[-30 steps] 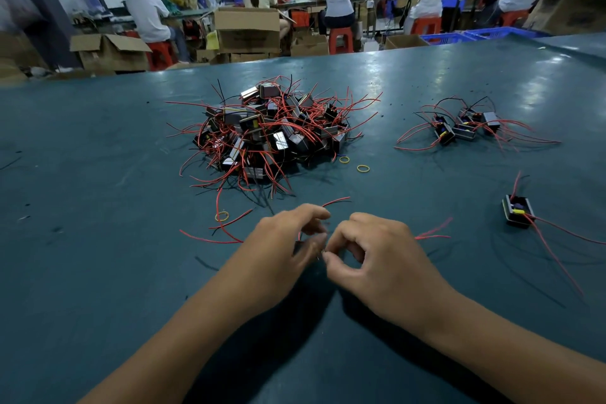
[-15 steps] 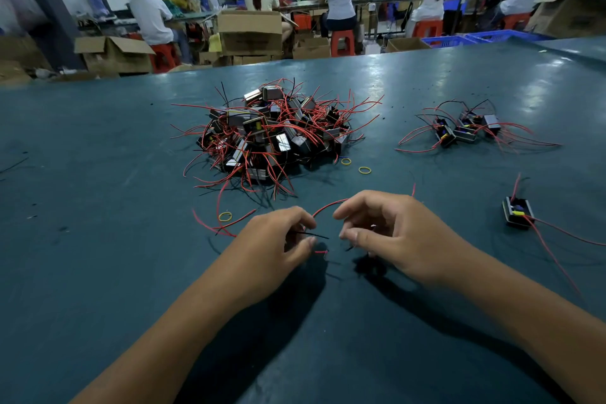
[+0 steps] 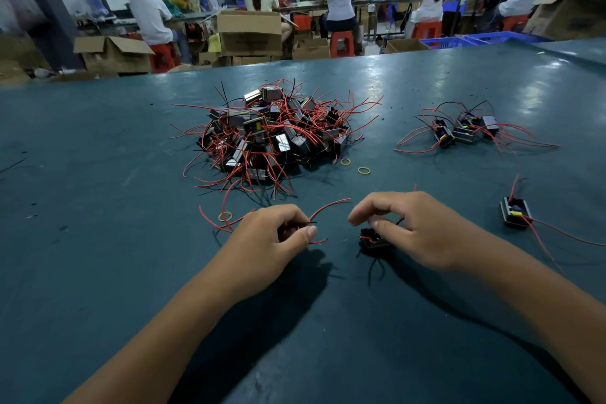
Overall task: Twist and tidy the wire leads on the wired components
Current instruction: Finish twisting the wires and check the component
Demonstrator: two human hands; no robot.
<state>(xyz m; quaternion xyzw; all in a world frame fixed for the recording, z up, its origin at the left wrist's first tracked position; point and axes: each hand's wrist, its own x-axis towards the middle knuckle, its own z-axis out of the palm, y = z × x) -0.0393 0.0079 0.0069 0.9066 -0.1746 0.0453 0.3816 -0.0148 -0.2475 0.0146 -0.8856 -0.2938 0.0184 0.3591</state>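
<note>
A dark teal worktop (image 3: 98, 239) fills the near view; past its far edge, capped workers sit on red stools (image 3: 341, 43) among cardboard boxes (image 3: 249, 31). Mid-worktop lies a heap of small black wired components (image 3: 272, 138) bristling with red leads. Toward the near edge, the right hand (image 3: 416, 233) curls over one small black component (image 3: 372, 241), fingers on it. Just beside it, the left hand (image 3: 272, 236) pinches thin red and black wire leads (image 3: 328, 207).
</note>
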